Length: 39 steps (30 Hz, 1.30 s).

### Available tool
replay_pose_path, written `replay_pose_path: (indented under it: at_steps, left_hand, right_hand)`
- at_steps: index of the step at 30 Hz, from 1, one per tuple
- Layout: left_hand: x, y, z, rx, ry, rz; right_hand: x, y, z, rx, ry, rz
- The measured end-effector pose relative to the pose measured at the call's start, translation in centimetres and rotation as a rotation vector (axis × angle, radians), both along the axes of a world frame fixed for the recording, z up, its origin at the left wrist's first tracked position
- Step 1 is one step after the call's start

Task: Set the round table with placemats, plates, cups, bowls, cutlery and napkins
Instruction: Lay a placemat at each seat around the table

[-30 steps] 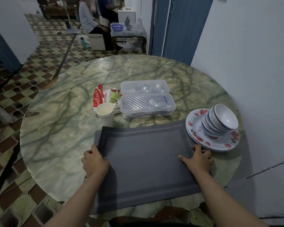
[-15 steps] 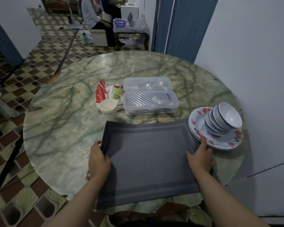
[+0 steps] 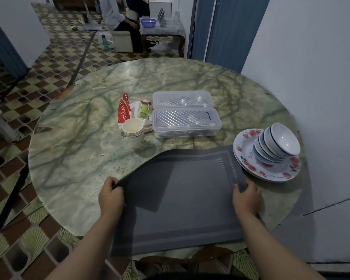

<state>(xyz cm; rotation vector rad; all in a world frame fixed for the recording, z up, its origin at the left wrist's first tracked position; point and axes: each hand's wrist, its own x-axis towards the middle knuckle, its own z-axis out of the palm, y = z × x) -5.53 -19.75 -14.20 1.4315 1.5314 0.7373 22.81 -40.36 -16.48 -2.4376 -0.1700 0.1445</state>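
Your left hand (image 3: 111,196) pinches the top placemat (image 3: 182,190) off the stack at the worktop's (image 3: 85,150) near edge; your right hand (image 3: 246,196) grips the right side. Next, carry it to a seat.

Background: seated person (image 3: 117,19) on a pale stool (image 3: 122,40), purple basin (image 3: 148,22) on a side table (image 3: 162,32). Teal bottle (image 3: 103,41) stands on the checkered floor (image 3: 55,57); blue door (image 3: 228,31) behind.

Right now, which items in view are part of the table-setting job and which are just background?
Job:
placemats, gripped by left hand and right hand
paper cups
bowls on floral plates
plastic boxes
napkin packs

Background:
purple basin
green bottle
side table
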Motion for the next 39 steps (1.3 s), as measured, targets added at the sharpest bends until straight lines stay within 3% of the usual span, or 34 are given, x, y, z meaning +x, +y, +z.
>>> replay_pose_path:
  at_steps: [4,9,15,19,23,26,32,39]
  left_hand:
    - [-1.0,0.6,-0.9,0.093,0.094,0.014]
    - [-1.8,1.5,-2.7,0.129,0.146,-0.143]
    - [-2.0,0.8,-1.5,0.143,0.098,-0.198]
    - [-1.4,1.3,-1.0,0.156,0.125,-0.247]
    - [-1.0,2.6,-1.8,0.190,0.280,-0.151]
    - [-1.0,2.7,-1.1,0.155,0.194,-0.065]
    - [-1.5,2.0,-0.2,0.117,0.017,-0.111]
    - [-0.9,1.9,1.4,0.317,0.027,-0.066]
  right_hand:
    - [-0.7,0.3,-0.1,0.048,-0.018,0.116]
    - [-2.6,-0.3,-0.5,0.023,-0.295,0.263]
    - [-1.4,0.1,1.4,0.196,-0.122,0.278]
    - [-0.8,2.0,2.7,0.258,-0.210,0.272]
    - [-0.6,3.3,4.2,0.593,0.159,0.162]
    - [0.0,3.5,5.4,0.738,0.298,0.013]
    - [-0.2,3.2,6.0,0.647,0.223,-0.066]
    - [-2.5,4.2,6.8,0.638,0.086,0.047]
